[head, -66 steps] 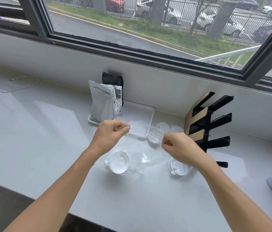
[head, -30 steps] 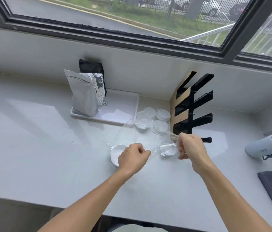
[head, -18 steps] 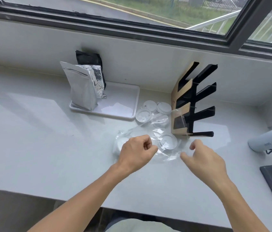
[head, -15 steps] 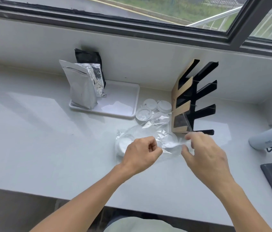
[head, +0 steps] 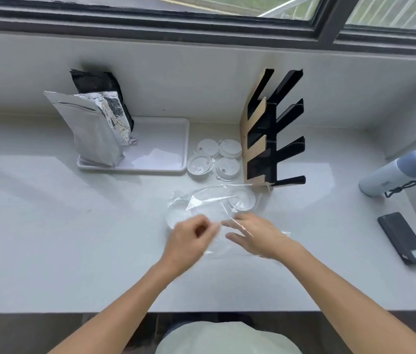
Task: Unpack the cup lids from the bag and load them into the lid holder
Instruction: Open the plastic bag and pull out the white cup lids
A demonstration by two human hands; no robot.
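**Thin bag, light lids: grip the film, not the plastic rims**

The bag (head: 209, 208) is clear, crinkly film lying flat on the counter (head: 48, 226), just in front of the holder (head: 270, 131). It looks almost weightless, limp and slippery, likely to slide or bunch when tugged, so it is best taken by pinching a loose edge near the mouth while the other hand reaches in. At least one lid (head: 241, 199) shows through the film at the far right end, and a pale round shape at the left end may be another. The lids are thin translucent white discs with raised rims and small tabs; they should be light, slightly springy and easy to crack if squeezed, so take them by the rim.

Four loose lids (head: 214, 162) sit in a cluster between the tray (head: 166, 139) and the holder, touching or nearly touching each other. The holder's slanted black and tan slots appear empty.

The left hand (head: 189, 241) is blurred, its fingers curled in what looks like a pinch on the bag's near edge. The right hand (head: 252, 233) lies on the film with fingers spread and fairly straight, holding nothing.
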